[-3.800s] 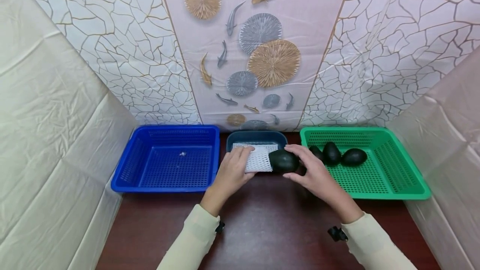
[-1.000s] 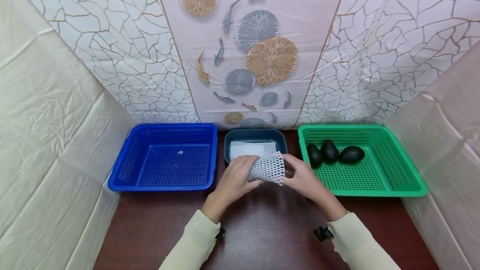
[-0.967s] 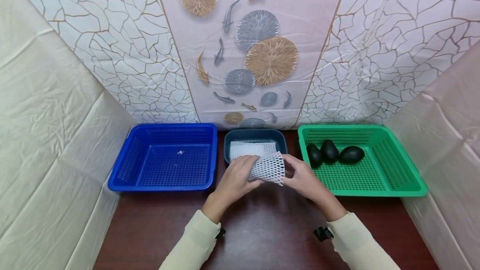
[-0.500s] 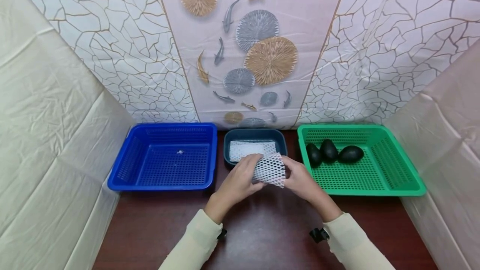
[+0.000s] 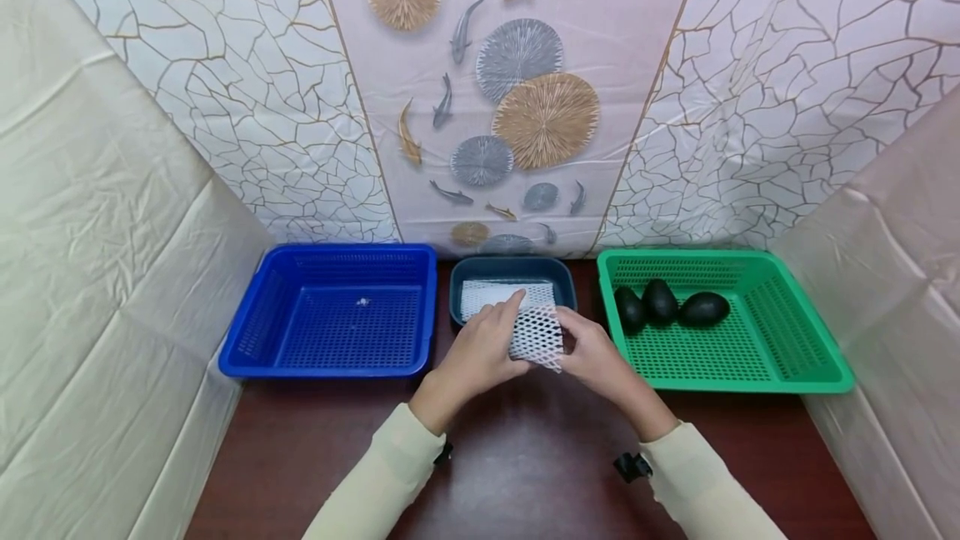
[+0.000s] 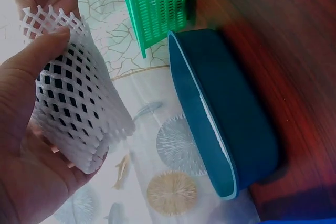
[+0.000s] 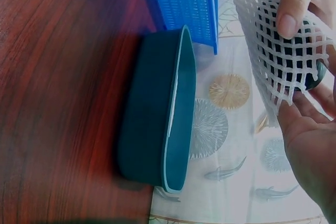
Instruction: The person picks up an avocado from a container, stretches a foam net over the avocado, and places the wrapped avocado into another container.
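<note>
A white foam net sleeve [image 5: 536,338] is held between both hands in front of a dark teal box [image 5: 513,267]. An avocado [image 7: 314,77] sits inside the sleeve; its dark skin shows through the mesh and its end at the sleeve's right opening. My left hand [image 5: 483,348] grips the sleeve from the left, its thumb [image 6: 44,51] lying across the mesh. At the opening, my right hand [image 5: 596,352] holds the sleeve's edge with curled fingers, partly hidden in the head view. More white foam nets [image 5: 487,292] lie flat in the teal box.
On the right, a green basket [image 5: 705,367] contains three avocados [image 5: 703,309]. A blue basket [image 5: 330,340] stands on the left with a small whitish bit [image 5: 363,302] on its floor. All stand on a dark red-brown table [image 5: 540,457] before a patterned cloth backdrop [image 5: 420,215].
Earlier the avocado stuck out of the sleeve in the right hand; now the net covers most of it. The hands have come closer together. Lately the left thumb side has shifted slightly along the sleeve.
</note>
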Demonstrator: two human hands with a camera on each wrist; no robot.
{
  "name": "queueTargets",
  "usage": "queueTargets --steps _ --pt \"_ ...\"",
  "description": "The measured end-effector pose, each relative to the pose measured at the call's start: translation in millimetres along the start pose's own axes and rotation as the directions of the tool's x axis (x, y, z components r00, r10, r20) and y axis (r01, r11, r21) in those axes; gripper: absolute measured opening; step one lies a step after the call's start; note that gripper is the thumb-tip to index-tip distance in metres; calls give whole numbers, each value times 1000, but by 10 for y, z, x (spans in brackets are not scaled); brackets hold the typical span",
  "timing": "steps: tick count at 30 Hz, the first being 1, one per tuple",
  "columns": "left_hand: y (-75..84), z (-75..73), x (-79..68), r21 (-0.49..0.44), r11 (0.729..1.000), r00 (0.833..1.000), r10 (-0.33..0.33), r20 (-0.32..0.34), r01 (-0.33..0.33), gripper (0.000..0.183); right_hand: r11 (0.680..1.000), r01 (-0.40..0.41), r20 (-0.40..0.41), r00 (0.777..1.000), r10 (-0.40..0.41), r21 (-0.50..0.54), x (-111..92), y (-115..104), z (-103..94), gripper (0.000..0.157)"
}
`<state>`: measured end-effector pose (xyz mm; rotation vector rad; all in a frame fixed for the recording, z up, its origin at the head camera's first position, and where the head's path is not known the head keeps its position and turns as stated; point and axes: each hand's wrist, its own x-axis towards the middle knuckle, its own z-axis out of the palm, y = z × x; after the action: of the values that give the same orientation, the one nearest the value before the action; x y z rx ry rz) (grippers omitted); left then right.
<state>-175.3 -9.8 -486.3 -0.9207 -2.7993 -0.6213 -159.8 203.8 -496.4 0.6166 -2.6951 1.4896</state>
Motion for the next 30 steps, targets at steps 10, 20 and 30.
queueTargets --steps 10,20,30 --pt "-117 -113 -8 -18 1000 1000 -4 -1 4 86 996 77 -3 997 -77 -39 26 -56 -1 58" --pt "-308 -323 1 -11 1000 990 -19 -142 18 81 983 126 -97 985 -140 -137 61 -40 79 63" --pt "-519 -544 78 4 997 977 -72 -199 75 83 969 154 -60 984 -168 -194 120 -27 282 69"
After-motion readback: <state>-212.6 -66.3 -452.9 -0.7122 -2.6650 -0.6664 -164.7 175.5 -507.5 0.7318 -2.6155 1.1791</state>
